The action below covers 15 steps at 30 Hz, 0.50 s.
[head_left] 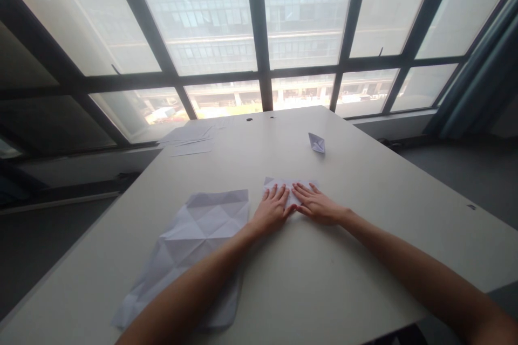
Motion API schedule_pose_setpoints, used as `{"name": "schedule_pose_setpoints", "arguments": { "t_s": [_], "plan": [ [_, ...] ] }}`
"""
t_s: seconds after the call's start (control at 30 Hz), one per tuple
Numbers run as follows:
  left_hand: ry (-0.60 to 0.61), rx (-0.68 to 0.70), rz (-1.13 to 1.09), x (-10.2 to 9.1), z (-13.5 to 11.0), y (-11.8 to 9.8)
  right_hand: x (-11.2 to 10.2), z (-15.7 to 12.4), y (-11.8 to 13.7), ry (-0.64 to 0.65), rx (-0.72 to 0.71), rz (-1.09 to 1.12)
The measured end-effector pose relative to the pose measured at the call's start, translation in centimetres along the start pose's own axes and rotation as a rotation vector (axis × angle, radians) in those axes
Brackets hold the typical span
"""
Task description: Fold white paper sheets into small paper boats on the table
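In the head view, a thin white folded paper point(285, 181) is seen at the centre of the frame, lying flat on the smooth, pale tabletop point(343, 280). It is covered by the left hand point(272, 209) and the right hand point(319, 207), whose fingers are extended and laid flat, nothing being gripped. A larger sheet point(202, 229), creased into triangles, is partly overlapped by the left forearm at lower left. A pointed paper shape point(317, 143) is seen above right, loose sheets point(192, 143) at upper left.
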State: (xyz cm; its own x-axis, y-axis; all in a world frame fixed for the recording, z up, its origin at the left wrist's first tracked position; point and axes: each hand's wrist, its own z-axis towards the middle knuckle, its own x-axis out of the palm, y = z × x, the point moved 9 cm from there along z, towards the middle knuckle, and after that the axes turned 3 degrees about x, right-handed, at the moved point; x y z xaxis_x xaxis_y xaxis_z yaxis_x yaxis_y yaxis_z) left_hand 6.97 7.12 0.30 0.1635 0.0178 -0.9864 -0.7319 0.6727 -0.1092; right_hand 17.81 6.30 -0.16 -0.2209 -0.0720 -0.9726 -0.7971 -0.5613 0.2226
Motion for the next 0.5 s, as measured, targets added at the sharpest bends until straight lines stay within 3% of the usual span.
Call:
{"name": "schedule_pose_setpoints", "arguments": {
  "t_s": [0.3,0.4,0.5],
  "plan": [
    [0.035,-0.019,-0.013,-0.1,-0.1,0.0,-0.3,-1.0,-4.5,-0.072,0.291,-0.162],
    [0.035,-0.020,-0.025,-0.2,-0.1,0.0,-1.7,-1.0,-3.6,-0.167,0.311,-0.246],
    [0.026,-0.021,-0.023,-0.3,0.0,0.1,-2.6,-0.4,-0.8,-0.252,0.220,-0.279]
  ]
}}
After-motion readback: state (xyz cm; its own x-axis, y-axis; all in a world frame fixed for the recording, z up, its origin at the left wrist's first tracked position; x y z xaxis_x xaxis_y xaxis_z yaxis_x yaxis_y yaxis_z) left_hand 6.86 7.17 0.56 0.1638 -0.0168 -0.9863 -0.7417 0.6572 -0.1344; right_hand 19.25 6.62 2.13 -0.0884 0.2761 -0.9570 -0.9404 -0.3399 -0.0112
